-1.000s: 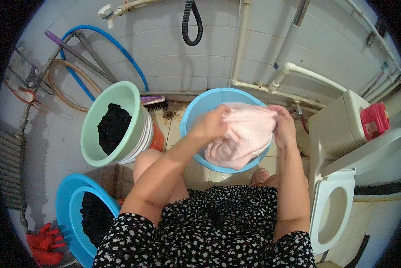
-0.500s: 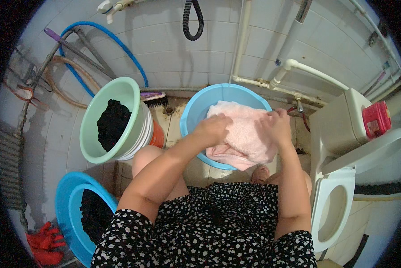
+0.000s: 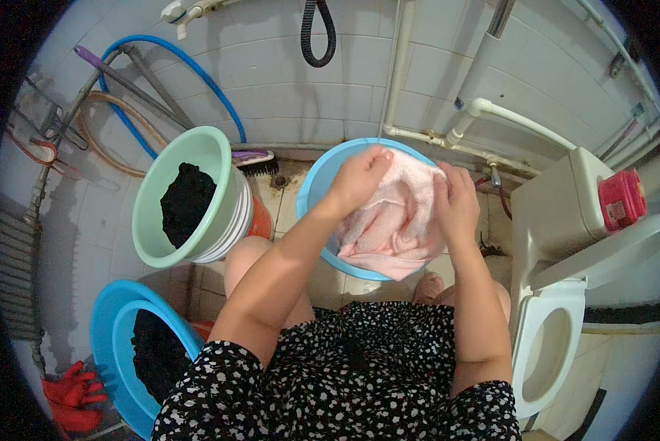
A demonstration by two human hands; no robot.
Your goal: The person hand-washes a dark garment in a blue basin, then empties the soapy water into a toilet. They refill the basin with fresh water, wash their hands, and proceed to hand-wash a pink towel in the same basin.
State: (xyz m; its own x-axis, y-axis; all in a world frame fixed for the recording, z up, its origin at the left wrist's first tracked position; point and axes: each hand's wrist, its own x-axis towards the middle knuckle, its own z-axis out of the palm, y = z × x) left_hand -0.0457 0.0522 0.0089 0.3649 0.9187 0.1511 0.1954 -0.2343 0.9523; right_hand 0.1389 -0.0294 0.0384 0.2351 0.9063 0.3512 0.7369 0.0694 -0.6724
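A pale pink fluffy cloth, towel-like, hangs in folds over the light blue basin in front of me. My left hand is closed on its far left edge, fingers curled in. At its far right edge my right hand grips the cloth with bent fingers. The cloth's middle sags between both hands, and its lower end rests over the basin's near rim. What lies beneath it in the basin is hidden.
Left stands a pale green basin on a stack of buckets, with dark cloth inside. Nearer are a blue basin with more dark cloth and red gloves. A toilet is at right; a brush lies by the wall.
My left hand has moved up and right, lifting the cloth's far edge. The cloth went from lying bunched and flat on top to hanging in folds between my hands.
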